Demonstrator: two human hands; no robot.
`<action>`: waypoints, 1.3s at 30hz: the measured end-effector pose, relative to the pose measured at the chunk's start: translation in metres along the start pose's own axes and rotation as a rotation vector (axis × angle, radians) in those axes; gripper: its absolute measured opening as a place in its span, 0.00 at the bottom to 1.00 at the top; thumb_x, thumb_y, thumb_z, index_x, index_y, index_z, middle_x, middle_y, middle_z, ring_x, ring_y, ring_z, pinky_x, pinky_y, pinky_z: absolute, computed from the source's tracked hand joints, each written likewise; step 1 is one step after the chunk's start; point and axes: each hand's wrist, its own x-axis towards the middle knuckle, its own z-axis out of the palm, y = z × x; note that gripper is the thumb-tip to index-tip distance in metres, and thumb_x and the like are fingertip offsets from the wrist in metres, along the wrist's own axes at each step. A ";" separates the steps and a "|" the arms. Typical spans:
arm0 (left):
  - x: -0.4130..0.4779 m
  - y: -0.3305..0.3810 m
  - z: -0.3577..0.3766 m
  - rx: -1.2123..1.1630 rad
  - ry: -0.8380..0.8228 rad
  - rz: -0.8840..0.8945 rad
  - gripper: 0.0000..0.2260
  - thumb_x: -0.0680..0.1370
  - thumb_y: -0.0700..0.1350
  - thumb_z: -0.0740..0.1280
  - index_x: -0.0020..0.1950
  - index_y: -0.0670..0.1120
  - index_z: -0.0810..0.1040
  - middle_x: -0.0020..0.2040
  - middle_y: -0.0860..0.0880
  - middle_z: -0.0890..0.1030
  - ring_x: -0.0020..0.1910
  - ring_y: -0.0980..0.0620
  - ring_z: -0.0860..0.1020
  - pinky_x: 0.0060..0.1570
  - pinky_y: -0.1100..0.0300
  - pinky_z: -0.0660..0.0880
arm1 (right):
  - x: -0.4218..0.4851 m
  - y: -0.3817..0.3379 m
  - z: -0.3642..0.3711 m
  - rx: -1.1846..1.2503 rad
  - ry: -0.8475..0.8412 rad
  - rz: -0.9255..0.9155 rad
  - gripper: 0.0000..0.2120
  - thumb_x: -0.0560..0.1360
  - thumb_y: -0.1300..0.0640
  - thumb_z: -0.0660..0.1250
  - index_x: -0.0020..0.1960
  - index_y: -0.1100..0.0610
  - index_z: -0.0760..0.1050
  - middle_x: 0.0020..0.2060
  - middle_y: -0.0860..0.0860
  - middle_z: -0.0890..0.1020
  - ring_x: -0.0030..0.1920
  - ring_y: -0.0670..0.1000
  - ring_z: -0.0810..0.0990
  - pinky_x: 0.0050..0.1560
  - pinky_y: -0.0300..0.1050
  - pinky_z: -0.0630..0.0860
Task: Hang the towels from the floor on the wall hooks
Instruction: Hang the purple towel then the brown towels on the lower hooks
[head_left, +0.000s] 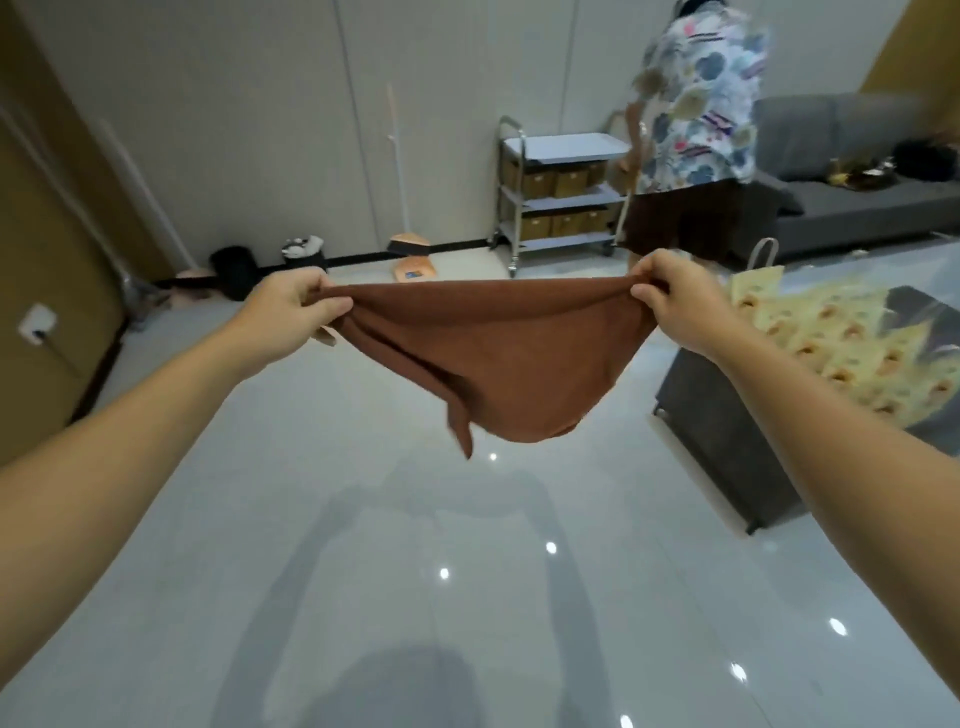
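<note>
A brown towel (498, 358) hangs stretched in the air in front of me, above the glossy white floor. My left hand (291, 306) pinches its left top corner and my right hand (670, 301) pinches its right top corner. The top edge is pulled nearly straight between them, and the rest sags down to a point. No wall hooks are in view.
A person in a patterned shirt (696, 104) stands at the back right beside a metal cart (561, 197). A grey sofa (857, 176) is behind, and a dark table with a yellow patterned cloth (831, 353) stands at right. A broom and dustpan (410, 244) and bins line the far wall.
</note>
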 end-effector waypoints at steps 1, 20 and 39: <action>0.003 -0.009 -0.015 0.040 0.037 -0.002 0.05 0.79 0.38 0.67 0.42 0.43 0.76 0.33 0.54 0.81 0.32 0.61 0.79 0.33 0.68 0.77 | 0.015 -0.012 0.012 0.016 0.000 -0.035 0.04 0.79 0.62 0.64 0.52 0.55 0.76 0.46 0.49 0.78 0.48 0.51 0.76 0.44 0.38 0.69; 0.116 -0.101 -0.162 -0.060 0.630 -0.351 0.02 0.82 0.39 0.62 0.49 0.43 0.74 0.42 0.46 0.78 0.37 0.52 0.81 0.29 0.65 0.79 | 0.334 -0.174 0.198 0.238 -0.035 -0.523 0.09 0.77 0.66 0.64 0.53 0.62 0.81 0.48 0.60 0.83 0.50 0.58 0.79 0.47 0.35 0.66; 0.246 -0.223 -0.268 0.114 0.970 -0.508 0.05 0.80 0.40 0.66 0.55 0.41 0.77 0.42 0.49 0.80 0.41 0.56 0.79 0.32 0.70 0.78 | 0.575 -0.331 0.368 0.349 -0.278 -0.774 0.10 0.79 0.62 0.63 0.57 0.58 0.80 0.51 0.56 0.82 0.49 0.50 0.77 0.50 0.38 0.70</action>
